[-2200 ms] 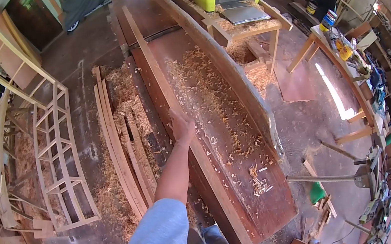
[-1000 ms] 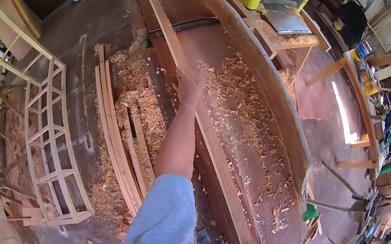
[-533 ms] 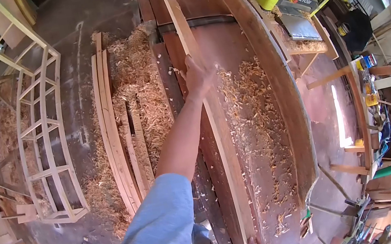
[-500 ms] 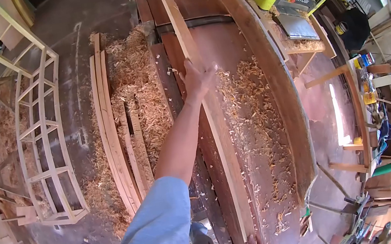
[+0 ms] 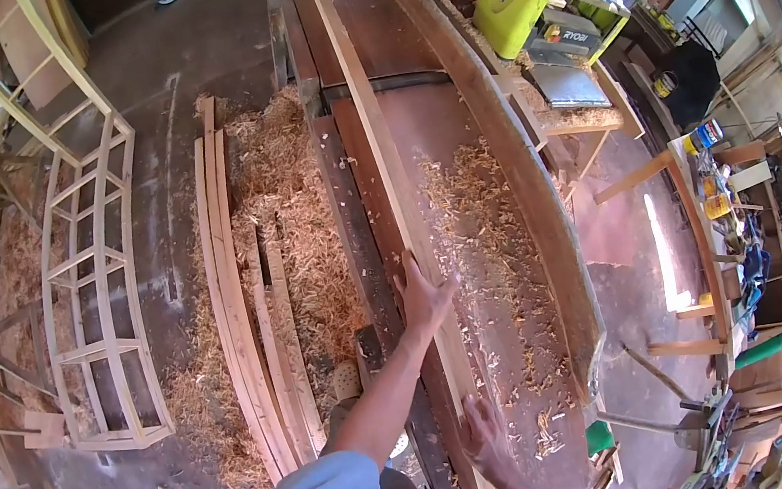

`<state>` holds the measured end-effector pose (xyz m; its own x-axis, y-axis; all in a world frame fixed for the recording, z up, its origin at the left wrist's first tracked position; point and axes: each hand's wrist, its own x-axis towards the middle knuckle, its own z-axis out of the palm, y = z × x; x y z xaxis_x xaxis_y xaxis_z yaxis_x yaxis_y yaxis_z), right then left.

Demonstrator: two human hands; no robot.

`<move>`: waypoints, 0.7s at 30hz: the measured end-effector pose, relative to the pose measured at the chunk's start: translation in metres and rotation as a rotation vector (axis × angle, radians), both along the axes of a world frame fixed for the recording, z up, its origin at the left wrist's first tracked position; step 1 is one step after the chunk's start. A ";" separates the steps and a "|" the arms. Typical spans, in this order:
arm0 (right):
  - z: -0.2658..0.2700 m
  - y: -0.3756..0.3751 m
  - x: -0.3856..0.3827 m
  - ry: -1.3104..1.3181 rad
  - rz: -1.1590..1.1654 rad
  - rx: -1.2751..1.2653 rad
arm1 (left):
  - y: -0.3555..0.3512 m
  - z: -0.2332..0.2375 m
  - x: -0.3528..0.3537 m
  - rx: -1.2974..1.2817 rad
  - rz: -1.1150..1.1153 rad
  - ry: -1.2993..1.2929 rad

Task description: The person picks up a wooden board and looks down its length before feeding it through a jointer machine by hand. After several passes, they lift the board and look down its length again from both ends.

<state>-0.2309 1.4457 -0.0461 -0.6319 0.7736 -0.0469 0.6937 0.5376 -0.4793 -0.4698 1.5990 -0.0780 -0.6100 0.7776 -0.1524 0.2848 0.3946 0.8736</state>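
Observation:
A long, straight wooden strip (image 5: 376, 145) runs lengthwise along the brown workbench (image 5: 515, 327). My left hand (image 5: 430, 301) straddles the strip near its middle, with fingers on one side and thumb on the other. Closer to my body, my right hand (image 5: 486, 438) rests against the strip's near part, its fingers stretched out along the wood. Curled wood shavings (image 5: 479, 221) are scattered over the bench to the right of the strip.
Several wooden strips (image 5: 238, 318) lie in shavings (image 5: 287, 189) left of the bench. A slatted wooden frame (image 5: 99, 288) stands farther left. A thick plank (image 5: 539, 253) lines the bench's right side. Beyond it stands a green planer (image 5: 517, 3). Tools (image 5: 711, 424) crowd the lower right.
My left hand has moved back toward my body along the strip. My right hand has come forward into fuller view beside the strip's near part. The camera view has shifted.

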 end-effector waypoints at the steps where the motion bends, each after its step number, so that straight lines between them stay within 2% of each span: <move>1: 0.000 0.006 -0.007 -0.021 -0.008 -0.037 | -0.007 0.005 0.008 0.028 0.016 -0.089; 2: 0.002 0.011 -0.013 -0.017 -0.006 -0.034 | -0.011 0.007 0.014 0.055 0.030 -0.178; 9: 0.004 0.051 -0.055 0.076 0.014 0.015 | -0.013 -0.003 0.029 0.035 0.081 -0.085; 13: 0.004 0.071 -0.076 0.113 0.006 0.083 | -0.015 -0.008 0.032 0.099 0.108 -0.158; 15: -0.002 0.079 -0.084 0.123 0.001 0.089 | -0.014 -0.012 0.033 0.117 0.109 -0.056; 19: 0.001 0.095 -0.106 0.075 -0.049 0.050 | 0.001 -0.023 0.015 0.105 0.046 -0.029; 21: 0.012 0.103 -0.120 0.082 -0.075 0.011 | 0.015 -0.025 0.006 0.090 0.048 0.091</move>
